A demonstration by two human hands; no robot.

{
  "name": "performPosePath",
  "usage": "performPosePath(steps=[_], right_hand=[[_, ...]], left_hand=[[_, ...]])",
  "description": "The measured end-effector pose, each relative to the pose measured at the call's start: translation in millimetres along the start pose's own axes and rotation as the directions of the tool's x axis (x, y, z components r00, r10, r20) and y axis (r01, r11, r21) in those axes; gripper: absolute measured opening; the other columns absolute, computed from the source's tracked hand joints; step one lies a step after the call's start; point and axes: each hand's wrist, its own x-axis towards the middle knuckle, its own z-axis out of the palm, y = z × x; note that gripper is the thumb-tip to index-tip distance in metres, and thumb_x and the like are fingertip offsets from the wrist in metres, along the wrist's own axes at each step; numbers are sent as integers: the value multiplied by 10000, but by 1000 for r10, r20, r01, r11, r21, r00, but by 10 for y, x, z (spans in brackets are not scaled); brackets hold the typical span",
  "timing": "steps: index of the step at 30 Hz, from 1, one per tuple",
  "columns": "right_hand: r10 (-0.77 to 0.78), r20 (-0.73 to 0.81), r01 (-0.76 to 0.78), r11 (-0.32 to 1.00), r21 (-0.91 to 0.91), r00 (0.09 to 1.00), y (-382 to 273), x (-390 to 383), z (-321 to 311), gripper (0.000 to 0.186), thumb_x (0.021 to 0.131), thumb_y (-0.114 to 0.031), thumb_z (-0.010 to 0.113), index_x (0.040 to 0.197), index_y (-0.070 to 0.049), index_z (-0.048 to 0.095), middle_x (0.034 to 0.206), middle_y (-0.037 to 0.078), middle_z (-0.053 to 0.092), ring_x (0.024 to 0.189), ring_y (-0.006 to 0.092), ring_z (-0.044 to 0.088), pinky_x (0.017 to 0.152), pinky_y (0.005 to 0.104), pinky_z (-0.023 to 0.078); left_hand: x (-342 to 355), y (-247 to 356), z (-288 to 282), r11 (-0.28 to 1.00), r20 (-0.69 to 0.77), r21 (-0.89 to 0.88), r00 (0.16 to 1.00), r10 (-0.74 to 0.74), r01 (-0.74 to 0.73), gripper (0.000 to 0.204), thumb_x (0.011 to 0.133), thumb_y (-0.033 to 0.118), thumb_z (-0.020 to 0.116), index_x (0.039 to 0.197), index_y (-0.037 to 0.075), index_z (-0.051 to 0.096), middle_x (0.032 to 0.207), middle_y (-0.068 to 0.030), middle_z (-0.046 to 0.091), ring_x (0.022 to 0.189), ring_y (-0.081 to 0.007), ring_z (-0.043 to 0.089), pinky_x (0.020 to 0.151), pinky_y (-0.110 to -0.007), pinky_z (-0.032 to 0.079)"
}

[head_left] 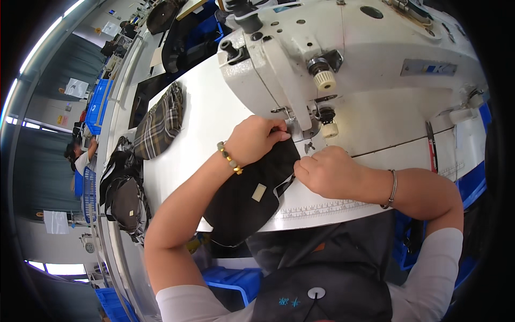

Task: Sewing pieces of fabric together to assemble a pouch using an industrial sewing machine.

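A white industrial sewing machine stands over a white table. Just in front of its needle area lies a black fabric piece with a small pale tag on it; its lower end hangs over the table's front edge. My left hand, wearing a beaded bracelet, pinches the fabric's upper edge close to the presser foot. My right hand, with a metal bangle at the wrist, has its fingers curled closed at the fabric's right edge. The fingertips of both hands hide what exactly they grip there.
A plaid fabric piece lies at the table's left, beside a pile of dark cap-like pieces. Red-and-black tweezers rest to the right. A printed ruler strip runs along the front edge. Another person sits far left.
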Motion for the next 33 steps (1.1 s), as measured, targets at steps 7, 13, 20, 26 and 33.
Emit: performPosePath(steps=[7,13,20,26,33], right_hand=[[120,23,-118,991,-57,993,110,-23,21,201,759,-110,622,928,-21,684,708,28,588,536,172,607,463,319,453],[144,-46,-150,976,-160,988,180,31,-45,154,651,-120,666,773,-26,653,543,30,553,471,179,606,420,324,457],[152,1,-150,975,-163,988,212,24,-58,413,663,-128,676,1043,27,724,515,37,561,465,201,608,441,342,478],[172,5,-168,972,-165,985,197,12,-51,405,681,-121,672,1055,26,725,511,40,559,475,208,614,442,347,477],[162,-31,-165,979,-120,986,239,40,-69,398,663,-92,680,1040,27,729,542,47,575,497,213,618,446,342,483]], left_hand=[[245,-174,158,997,-164,45,984,69,-62,233,805,191,781,1018,101,750,944,-102,739,880,-298,697,778,-402,539],[371,-325,142,954,-148,87,944,296,-286,260,844,112,725,1102,87,718,1089,-129,709,1037,-322,656,876,-418,518],[467,-489,232,922,-231,-163,922,309,-350,332,893,145,708,1221,97,685,1232,-114,681,1150,-279,633,963,-399,501],[367,-288,57,950,-345,-45,897,275,-309,378,872,197,731,1235,106,683,1243,-114,680,1185,-258,609,1017,-405,457],[-449,667,-138,925,-182,380,980,74,1,346,838,151,673,1175,79,702,1190,-40,699,1097,-269,626,937,-395,461]])
